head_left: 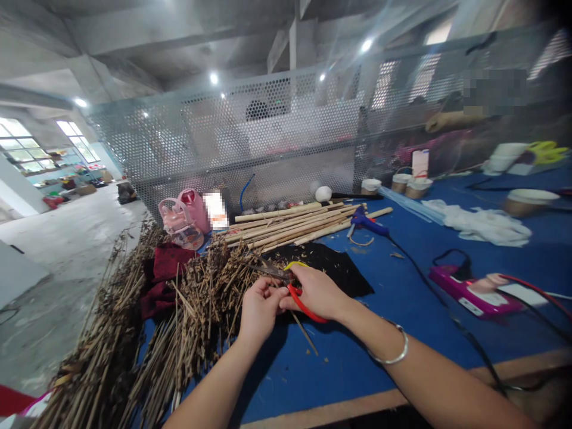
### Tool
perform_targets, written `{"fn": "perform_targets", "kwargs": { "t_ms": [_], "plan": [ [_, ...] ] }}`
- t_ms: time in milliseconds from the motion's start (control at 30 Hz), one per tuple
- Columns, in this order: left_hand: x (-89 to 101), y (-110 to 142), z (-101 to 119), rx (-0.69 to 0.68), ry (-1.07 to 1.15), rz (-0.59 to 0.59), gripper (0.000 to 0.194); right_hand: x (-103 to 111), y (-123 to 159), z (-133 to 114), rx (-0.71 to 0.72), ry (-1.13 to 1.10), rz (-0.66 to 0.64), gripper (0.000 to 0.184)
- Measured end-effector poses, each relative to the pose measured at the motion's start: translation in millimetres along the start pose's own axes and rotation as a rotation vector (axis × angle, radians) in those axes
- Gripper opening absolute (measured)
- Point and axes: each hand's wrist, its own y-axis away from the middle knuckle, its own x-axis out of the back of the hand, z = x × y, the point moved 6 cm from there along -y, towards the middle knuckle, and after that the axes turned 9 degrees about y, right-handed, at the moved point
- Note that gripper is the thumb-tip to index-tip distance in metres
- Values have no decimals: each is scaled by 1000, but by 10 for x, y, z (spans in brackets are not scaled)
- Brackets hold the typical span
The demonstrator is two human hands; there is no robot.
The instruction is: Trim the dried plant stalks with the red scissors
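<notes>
My right hand [320, 292] grips a pair of scissors [306, 306] with one red and one yellow handle loop. The blades point left over a heap of dried plant stalks [210, 292]. Close against it, my left hand [261, 310] has its fingers pinched together on a thin dried stem [307, 335], whose lower end slants out beneath both hands. The exact spot of the pinch is hidden by the fingers. Under and behind the hands lies a black cloth [342, 271] strewn with plant bits.
Pale wooden sticks [286, 226] lie behind the cloth, beside a blue glue gun [369, 223]. On the right are a magenta power strip [473, 292] with cords, white crumpled plastic [487, 223] and several cups. A pink bag [194, 211] stands left, before a perforated metal screen [223, 137].
</notes>
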Motion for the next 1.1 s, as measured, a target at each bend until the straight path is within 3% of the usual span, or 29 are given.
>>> {"fn": "perform_targets", "kwargs": {
  "t_ms": [133,400,633,800,1100],
  "plan": [
    [21,-6,7,-14,-16,14,30,2,4,-20,10,14,22,49],
    [20,-7,51,-62,-32,-6,26,-95,19,15,-79,-102,-68,41],
    [-5,-4,23,35,36,-53,33,-124,-10,81,-128,-175,-88,40],
    [25,-21,2,36,50,-22,31,-161,-10,83,-131,-216,-112,41],
    [53,-29,15,-17,17,-1,30,-132,-27,112,-111,-114,-117,41]
  ]
}}
